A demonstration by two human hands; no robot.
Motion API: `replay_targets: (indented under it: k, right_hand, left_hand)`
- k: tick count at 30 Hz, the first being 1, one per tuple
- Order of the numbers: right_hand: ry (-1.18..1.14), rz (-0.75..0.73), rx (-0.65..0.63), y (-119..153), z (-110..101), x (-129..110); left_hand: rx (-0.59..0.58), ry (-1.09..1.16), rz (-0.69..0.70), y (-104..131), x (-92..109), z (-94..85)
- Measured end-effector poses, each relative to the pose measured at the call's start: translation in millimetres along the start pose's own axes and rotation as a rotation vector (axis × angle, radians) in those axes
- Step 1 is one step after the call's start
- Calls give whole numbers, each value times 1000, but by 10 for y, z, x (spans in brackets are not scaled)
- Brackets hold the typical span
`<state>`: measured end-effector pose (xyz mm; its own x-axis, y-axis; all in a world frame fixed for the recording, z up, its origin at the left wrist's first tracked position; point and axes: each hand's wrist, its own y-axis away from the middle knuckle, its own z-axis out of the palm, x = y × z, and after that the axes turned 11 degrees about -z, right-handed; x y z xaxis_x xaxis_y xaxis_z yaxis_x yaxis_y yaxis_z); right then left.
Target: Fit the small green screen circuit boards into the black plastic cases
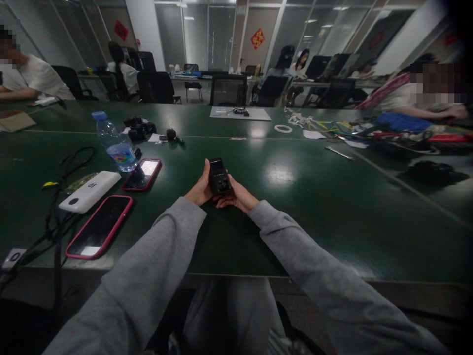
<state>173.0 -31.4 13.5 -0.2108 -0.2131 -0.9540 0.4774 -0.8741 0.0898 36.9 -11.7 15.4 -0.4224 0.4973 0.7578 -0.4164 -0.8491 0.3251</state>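
Between my two hands is a small black handheld device (219,177) with a dark screen at its top and buttons below. It is held tilted up just over the green table (236,236). My left hand (201,187) grips its left side, with the thumb along the edge. Round its lower right side is my right hand (238,193), its fingers curled beneath. What kind of device it is, I cannot tell for sure. Nearest on the left lies a phone in a red case (142,175).
Left of my arms are a second phone in a pink case (99,227), a white power bank (89,191), a water bottle (117,145) and black cables (57,222). Tangled cables (332,129) and a tape roll (283,128) lie at the back right. People sit across the table.
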Motion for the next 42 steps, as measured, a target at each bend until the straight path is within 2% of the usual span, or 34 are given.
replay_targets:
  k: [5,11,18,25,42]
  right_hand:
    - [153,-171,144,1,-13,73]
    - [313,-281,172,-10,-32,158]
    - [298,-289,129,7,-41,140]
    - [368,-293,113,-1,-56,130]
    - [346,-327,107,-13,-74,152]
  left_hand:
    - [-45,0,3,-14,-5,-30]
    - [-40,-1,-5,-10,5,-48]
    - [-102,-2,-57,13,22,-61]
    - [-105,6,-78,30,26,-35]
    - [-67,42,-50,-7,14,-28]
